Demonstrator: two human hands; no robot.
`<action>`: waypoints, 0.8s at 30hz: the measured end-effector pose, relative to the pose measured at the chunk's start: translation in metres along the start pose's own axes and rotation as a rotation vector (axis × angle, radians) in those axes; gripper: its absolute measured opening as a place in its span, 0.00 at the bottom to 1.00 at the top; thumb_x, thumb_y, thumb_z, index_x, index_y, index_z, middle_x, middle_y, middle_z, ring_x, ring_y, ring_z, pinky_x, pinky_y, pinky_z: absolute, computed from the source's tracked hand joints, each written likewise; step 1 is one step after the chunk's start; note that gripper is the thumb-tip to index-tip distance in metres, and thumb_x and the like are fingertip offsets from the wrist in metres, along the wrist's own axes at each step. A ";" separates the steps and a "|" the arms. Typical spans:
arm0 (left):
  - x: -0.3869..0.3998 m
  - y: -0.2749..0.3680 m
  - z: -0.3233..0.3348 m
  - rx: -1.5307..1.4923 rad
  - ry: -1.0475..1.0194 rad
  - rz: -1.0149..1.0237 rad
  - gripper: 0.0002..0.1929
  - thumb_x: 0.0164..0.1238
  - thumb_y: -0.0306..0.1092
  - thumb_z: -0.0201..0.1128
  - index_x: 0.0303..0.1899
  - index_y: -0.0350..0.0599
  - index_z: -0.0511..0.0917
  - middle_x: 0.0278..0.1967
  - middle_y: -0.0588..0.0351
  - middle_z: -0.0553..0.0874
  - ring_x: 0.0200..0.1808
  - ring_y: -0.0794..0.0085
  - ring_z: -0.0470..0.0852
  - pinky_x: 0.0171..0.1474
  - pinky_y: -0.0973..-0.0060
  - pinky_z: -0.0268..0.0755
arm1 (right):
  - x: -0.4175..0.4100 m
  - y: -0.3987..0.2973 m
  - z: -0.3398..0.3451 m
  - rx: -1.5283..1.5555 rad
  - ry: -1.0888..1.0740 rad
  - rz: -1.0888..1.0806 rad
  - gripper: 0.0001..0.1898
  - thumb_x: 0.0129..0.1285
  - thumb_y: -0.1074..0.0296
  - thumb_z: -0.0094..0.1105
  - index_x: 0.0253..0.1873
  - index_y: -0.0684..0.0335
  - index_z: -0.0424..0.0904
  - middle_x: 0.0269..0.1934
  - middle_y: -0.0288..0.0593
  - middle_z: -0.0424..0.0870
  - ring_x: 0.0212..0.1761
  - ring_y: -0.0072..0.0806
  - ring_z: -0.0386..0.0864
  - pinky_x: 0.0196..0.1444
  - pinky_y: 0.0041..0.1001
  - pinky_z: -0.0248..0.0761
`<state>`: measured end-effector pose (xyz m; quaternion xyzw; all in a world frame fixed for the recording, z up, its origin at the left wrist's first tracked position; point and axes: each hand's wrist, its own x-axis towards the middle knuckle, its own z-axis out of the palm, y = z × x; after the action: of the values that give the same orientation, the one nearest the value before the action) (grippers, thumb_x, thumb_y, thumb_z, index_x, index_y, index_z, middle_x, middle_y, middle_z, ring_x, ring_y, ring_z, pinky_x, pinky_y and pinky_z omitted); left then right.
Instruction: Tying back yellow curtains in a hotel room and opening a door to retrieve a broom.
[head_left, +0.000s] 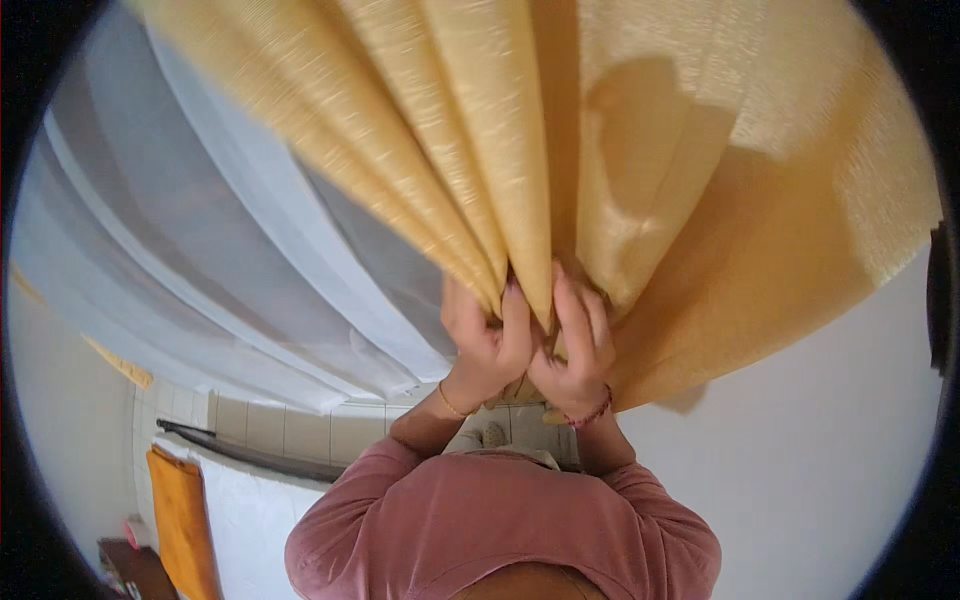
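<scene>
A golden-yellow curtain (450, 135) hangs in deep folds that narrow down to both hands. My left hand (487, 322), with a thin gold bracelet at its wrist, grips gathered folds of it. Close beside it on the right, my right hand (577, 330) pinches more of the yellow fabric; a dark red beaded bracelet circles that wrist. The fingertips are partly hidden in the cloth. A sheer white curtain (247, 217) spreads out to the left, behind the yellow one.
At lower left stands a bed or table with a white cover (262, 517) and a folded orange cloth (184, 517). Pale floor tiles (307, 435) show below the curtains. A white wall (787, 465) is on the right, with a dark object (937, 300) at its edge.
</scene>
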<state>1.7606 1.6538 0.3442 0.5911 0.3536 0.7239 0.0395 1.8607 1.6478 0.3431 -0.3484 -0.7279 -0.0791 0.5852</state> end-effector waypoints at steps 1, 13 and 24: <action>-0.003 0.001 -0.005 0.032 0.041 0.022 0.16 0.54 0.22 0.57 0.46 0.30 0.71 0.41 0.40 0.75 0.37 0.54 0.77 0.39 0.69 0.69 | -0.003 -0.005 -0.007 -0.016 0.013 0.009 0.24 0.47 0.70 0.64 0.53 0.65 0.75 0.43 0.46 0.77 0.42 0.39 0.74 0.45 0.35 0.67; -0.028 0.023 -0.031 0.071 -0.052 0.015 0.16 0.62 0.21 0.52 0.51 0.28 0.63 0.47 0.42 0.74 0.46 0.67 0.75 0.51 0.74 0.66 | -0.015 -0.001 -0.071 -0.464 0.669 0.104 0.47 0.49 0.69 0.66 0.68 0.63 0.38 0.63 0.52 0.53 0.63 0.39 0.57 0.62 0.37 0.55; -0.020 0.041 0.021 0.026 -0.017 0.053 0.15 0.58 0.17 0.43 0.46 0.24 0.69 0.42 0.36 0.75 0.41 0.50 0.75 0.45 0.66 0.67 | -0.015 0.005 -0.056 0.184 0.364 0.665 0.30 0.55 0.71 0.63 0.60 0.72 0.61 0.54 0.55 0.69 0.56 0.38 0.68 0.58 0.34 0.58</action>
<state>1.7999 1.6234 0.3516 0.6070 0.3469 0.7148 0.0154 1.9096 1.6158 0.3454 -0.4917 -0.4636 0.1198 0.7273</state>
